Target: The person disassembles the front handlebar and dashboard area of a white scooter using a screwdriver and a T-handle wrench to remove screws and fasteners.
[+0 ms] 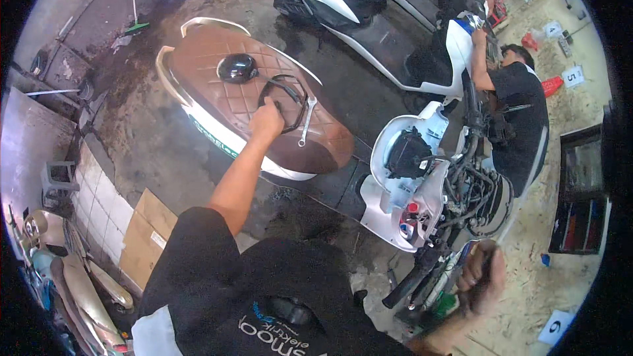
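Observation:
My left hand (266, 120) reaches onto the brown quilted seat (231, 86) of a white scooter, fingers closed near a black ring-shaped trim piece (285, 95). A silver spanner (306, 120) lies just right of it. A round black dome part (237, 68) rests farther back on the seat. My right hand (481, 275) is blurred and wrapped around the scooter's handlebar grip (412, 283) area at lower right. The scooter's front (409, 178) is stripped, with wiring and cables (475, 191) exposed.
Another person in a black shirt (524, 115) works at the front of the same scooter. A second white scooter (356, 0) stands behind. Cardboard (145, 237) leans on a tiled wall at left. A tool chest (580, 191) stands at right on a dirty concrete floor.

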Available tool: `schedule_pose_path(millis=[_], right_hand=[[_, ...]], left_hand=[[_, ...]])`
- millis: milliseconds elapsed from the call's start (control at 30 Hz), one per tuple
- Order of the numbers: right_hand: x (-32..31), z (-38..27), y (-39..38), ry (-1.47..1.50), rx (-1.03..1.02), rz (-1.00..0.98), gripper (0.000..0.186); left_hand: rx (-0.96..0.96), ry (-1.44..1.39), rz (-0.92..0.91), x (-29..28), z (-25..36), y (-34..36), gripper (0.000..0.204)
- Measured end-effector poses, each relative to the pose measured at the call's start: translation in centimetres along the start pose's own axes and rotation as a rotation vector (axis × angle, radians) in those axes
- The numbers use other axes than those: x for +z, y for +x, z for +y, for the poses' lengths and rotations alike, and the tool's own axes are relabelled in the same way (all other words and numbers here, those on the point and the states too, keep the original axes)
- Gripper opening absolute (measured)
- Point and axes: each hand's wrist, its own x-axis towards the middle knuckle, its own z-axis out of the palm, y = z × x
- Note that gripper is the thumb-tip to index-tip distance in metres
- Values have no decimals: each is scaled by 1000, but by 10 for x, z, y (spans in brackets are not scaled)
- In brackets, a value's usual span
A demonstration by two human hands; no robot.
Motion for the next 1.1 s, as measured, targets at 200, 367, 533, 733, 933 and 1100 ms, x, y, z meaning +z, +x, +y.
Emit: schedule_pose_path(millis=[200,367,533,733,933,1100], right_hand=[[121,46,77,186,228,-162,42],[201,169,198,-100,83,-218,36],[262,241,271,-160,210,-130,38],[309,282,312,-769,-37,-134,43],[314,299,322,-990,-259,-101,36],[308,312,314,-813,-215,-190,35]], left_hand=[[212,-14,22,20,-16,37,25],[331,-141,143,30,-18,57,25],[211,-164,54,31,-10,56,33],[287,-275,136,3,-24,41,32],[220,-389,127,-29,-38,10,26],[103,-592,4,-23,-50,-40,23]])
